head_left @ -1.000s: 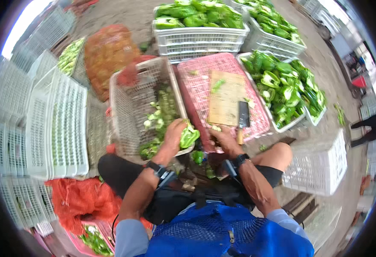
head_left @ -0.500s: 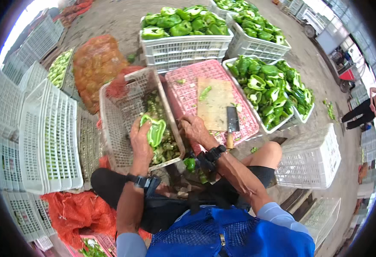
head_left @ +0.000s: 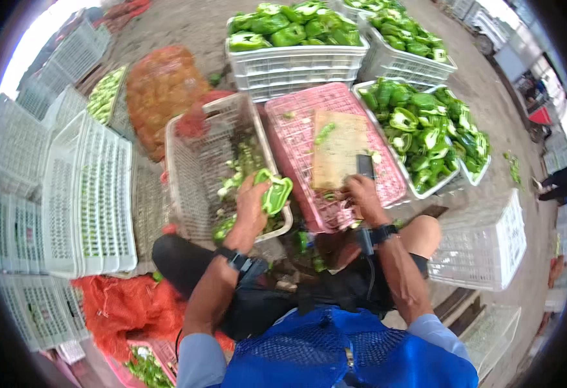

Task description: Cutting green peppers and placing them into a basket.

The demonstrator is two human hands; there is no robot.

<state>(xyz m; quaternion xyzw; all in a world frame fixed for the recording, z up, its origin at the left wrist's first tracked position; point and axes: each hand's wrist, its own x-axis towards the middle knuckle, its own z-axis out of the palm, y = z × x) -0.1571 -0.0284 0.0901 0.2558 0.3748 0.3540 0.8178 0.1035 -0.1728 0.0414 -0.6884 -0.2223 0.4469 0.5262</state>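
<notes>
In my left hand [head_left: 251,210] is a cut green bell pepper [head_left: 275,195], its hollow inside showing. It is held over the near right corner of a dirty white crate [head_left: 175,155] with pepper scraps [head_left: 248,155] inside. My right hand [head_left: 361,194] is closed around the handle of a cleaver [head_left: 365,166]. The cleaver's dark blade lies at the near right edge of a wooden cutting board [head_left: 335,149], and the fingers hide its handle. An upturned pink crate [head_left: 290,123] bears the board, with bits of pepper scattered over it.
Crates of green peppers stand behind [head_left: 296,61] and to the right [head_left: 419,136]. White crates are stacked at left [head_left: 89,207]; another white crate [head_left: 483,249] is by my right knee. A full orange mesh sack [head_left: 164,90] and red netting [head_left: 128,310] lie leftward.
My right hand has moved right, from the scrap crate's edge to the cleaver's handle. My left hand still holds the pepper, now nearer the crate's right side. The whole view has shifted slightly.
</notes>
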